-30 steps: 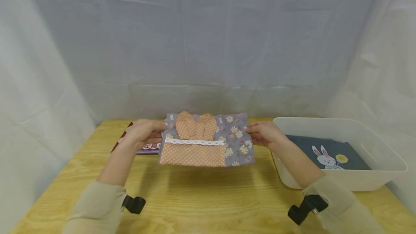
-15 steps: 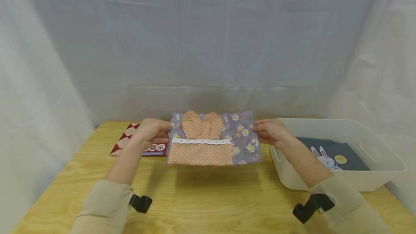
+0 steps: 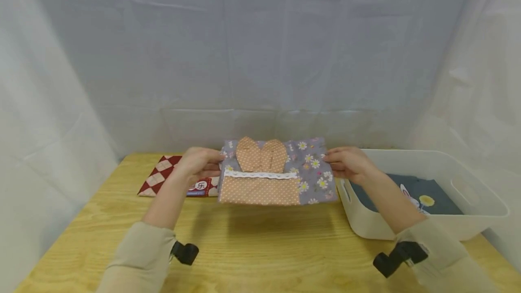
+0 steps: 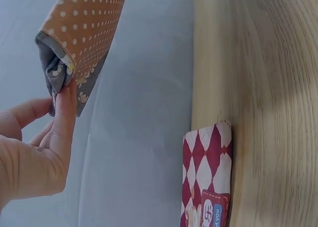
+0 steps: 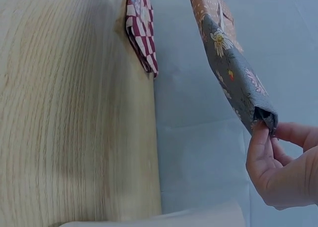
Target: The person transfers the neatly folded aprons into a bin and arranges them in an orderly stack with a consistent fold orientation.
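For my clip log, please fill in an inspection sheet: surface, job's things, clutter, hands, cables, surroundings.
Surface: wood-grain table.
Job's things: folded daisy-print cloth with lace-trimmed polka-dot panel, held above the table; red-and-white diamond-patterned cloth lying on the table, partly hidden; white bin containing a dark rabbit-print cloth.
Clutter: nothing seen.
Hands: left hand pinches the daisy-print cloth's left end, right hand its right end; black mount at each cuff.
Cables: nothing seen.
Surroundings: pale hanging fabric behind and at both sides.

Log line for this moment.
floral cloth: aloft | left hand: pinching one end | right hand: pinching other end | bin: dark cloth inside
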### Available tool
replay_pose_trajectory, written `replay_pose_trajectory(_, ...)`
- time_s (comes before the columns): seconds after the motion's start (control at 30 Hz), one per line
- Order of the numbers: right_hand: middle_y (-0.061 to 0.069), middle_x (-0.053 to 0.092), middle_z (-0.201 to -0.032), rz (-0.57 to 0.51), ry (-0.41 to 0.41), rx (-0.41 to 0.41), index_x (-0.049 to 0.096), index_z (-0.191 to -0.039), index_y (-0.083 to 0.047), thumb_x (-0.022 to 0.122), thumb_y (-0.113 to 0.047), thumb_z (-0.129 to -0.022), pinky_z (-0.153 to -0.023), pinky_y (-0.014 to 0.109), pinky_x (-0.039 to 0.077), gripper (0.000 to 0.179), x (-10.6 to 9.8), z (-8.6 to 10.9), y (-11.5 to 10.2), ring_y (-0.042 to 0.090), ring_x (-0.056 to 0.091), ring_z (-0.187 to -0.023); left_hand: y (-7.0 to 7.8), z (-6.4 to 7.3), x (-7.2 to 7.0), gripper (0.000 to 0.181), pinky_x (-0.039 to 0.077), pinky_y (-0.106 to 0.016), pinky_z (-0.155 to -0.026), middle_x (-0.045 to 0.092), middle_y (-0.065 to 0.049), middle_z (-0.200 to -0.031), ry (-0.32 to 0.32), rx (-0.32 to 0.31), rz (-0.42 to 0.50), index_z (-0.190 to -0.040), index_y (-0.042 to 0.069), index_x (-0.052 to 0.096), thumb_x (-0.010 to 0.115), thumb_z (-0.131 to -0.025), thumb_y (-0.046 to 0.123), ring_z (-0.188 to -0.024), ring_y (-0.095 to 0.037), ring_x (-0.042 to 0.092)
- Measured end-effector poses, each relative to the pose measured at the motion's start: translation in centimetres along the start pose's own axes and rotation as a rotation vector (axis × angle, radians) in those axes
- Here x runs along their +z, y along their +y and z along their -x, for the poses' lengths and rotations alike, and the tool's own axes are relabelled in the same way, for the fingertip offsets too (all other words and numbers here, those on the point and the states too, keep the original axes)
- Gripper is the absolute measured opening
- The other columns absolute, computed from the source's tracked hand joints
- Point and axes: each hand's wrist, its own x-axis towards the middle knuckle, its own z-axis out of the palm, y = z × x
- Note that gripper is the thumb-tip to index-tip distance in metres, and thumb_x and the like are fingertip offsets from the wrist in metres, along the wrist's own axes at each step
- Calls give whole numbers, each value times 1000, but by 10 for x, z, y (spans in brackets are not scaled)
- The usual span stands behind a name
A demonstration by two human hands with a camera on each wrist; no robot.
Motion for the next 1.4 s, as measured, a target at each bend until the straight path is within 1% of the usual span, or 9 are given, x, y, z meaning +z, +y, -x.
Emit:
replay_pose_trajectory(0.13,-6,57,-84,-15,-15,-7,33,-130,12,54,-4,-90,-65,22,49,48,-1,-1,0,3,58,-74,-1,-1,0,12,55,-30,-66,62,-6,-71,-4,2,26,-96,-9,56,57,-86,-1,-64,-16,64)
replay_pose_trajectory(0.33,-7,61,-78,-10,-38,-3,30,-132,12,53,-4,-91,-63,21,49,50,-3,-2,1,4,61,-70,-3,-1,-1,4,55,-26,-60,59,-5,-68,-5,-4,53,-87,-5,57,58,-86,-1,-60,-15,61)
replay_pose_trajectory(0.43,-7,62,-76,-31,-43,2,38,-121,7,54,-4,-90,-62,21,50,37,-3,-3,1,5,62,-69,-4,-1,-1,3,54,-25,-58,59,-4,-67,-2,-3,52,-85,-4,58,59,-86,-1,-58,-14,60)
replay_pose_trajectory(0.53,-6,63,-76,-51,-45,6,41,-114,3,55,-4,-90,-63,22,50,28,-3,-3,1,6,63,-70,-4,-2,-2,3,54,-25,-58,59,-5,-68,6,-1,49,-85,-3,58,60,-86,0,-58,-14,60)
replay_pose_trajectory(0.63,-7,62,-78,-38,-31,10,38,-121,6,55,-5,-90,-65,22,50,37,-2,-3,1,6,62,-71,-5,-3,-2,3,54,-25,-58,59,-5,-68,9,6,53,-86,-4,58,60,-86,-1,-58,-14,60)
replay_pose_trajectory(0.8,-10,60,-79,8,-14,15,27,-135,10,56,-8,-91,-66,21,49,56,-1,-1,-1,4,60,-72,-7,-5,-3,4,54,-24,-57,60,-5,-67,4,19,45,-87,-5,59,59,-86,-1,-56,-13,60)
replay_pose_trajectory(1.0,-12,60,-80,44,-9,24,23,-138,10,55,-10,-91,-68,21,49,60,0,-2,-1,3,61,-74,-8,-6,-3,6,54,-24,-56,59,-4,-65,-1,19,54,-89,-5,60,59,-86,-1,-55,-13,59)
replay_pose_trajectory(1.23,-10,62,-80,60,0,17,27,-136,11,56,-11,-91,-70,22,51,58,1,-3,-2,5,63,-75,-8,-4,-4,4,54,-24,-55,59,-3,-64,-13,18,111,-83,-2,59,57,-86,-3,-54,-12,58)
replay_pose_trajectory(1.4,-10,61,-81,69,-9,21,26,-135,11,56,-11,-91,-70,22,51,58,-2,-3,-2,5,62,-76,-6,-3,-2,1,54,-25,-56,57,-4,-64,2,6,112,-86,-3,58,59,-85,-4,-53,-13,57)
